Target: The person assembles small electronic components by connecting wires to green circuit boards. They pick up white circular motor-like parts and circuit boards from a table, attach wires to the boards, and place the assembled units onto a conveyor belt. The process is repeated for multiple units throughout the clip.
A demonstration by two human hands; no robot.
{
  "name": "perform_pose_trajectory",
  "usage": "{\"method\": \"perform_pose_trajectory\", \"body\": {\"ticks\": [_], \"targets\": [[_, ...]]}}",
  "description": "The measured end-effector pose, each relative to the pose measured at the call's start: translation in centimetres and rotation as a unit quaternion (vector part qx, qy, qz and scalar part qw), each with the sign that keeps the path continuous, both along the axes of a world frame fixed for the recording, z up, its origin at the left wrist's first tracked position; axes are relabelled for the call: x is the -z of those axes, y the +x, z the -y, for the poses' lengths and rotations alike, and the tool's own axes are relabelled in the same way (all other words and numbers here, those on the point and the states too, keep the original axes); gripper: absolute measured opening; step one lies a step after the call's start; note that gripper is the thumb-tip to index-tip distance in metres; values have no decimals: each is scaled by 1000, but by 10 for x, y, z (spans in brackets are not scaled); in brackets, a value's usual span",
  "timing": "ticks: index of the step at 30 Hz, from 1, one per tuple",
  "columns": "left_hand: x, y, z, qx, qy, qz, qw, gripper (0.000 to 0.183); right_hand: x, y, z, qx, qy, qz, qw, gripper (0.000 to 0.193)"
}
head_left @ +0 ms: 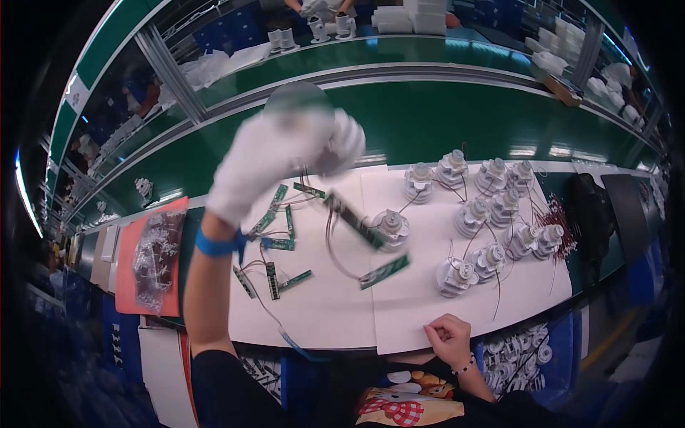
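My left hand (285,150), in a white glove with a blue wrist strap (214,245), is raised over the table and smeared by motion. Its fingers are wrapped round a grey rounded part (298,98), too blurred to name more exactly. Below it, two green circuit boards (354,221) joined by thin wires hang or lie at a slant; whether they are tied to the held part I cannot tell. My right hand (449,339), bare, rests by the table's near edge with fingers curled in and nothing visible in them. Several more green circuit boards (272,280) lie wired together on the white sheet (328,307).
Several white motor-like assemblies (474,216) with trailing wires stand on the right, beside a bundle of red wires (560,228). A bag of small parts (157,250) lies on an orange sheet (128,274) at left. Blue bins (560,353) of white parts sit below the edge.
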State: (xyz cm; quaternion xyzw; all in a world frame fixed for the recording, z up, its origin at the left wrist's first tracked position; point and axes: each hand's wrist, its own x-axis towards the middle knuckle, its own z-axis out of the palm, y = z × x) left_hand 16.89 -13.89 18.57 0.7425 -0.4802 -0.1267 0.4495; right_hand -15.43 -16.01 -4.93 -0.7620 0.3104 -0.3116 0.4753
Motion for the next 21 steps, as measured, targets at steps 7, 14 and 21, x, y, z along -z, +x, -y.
{"method": "perform_pose_trajectory", "body": {"ticks": [7, 14, 21], "targets": [[44, 142, 99, -196, 72, 47, 977, 57, 3, 3, -2, 8, 1, 17, 1000, 8], [151, 172, 105, -370, 270, 86, 885, 68, -2, 2, 2, 2, -23, 22, 999, 7], [129, 52, 96, -170, -3, 433, 885, 69, -2, -2, 1, 13, -16, 10, 1000, 8]]}}
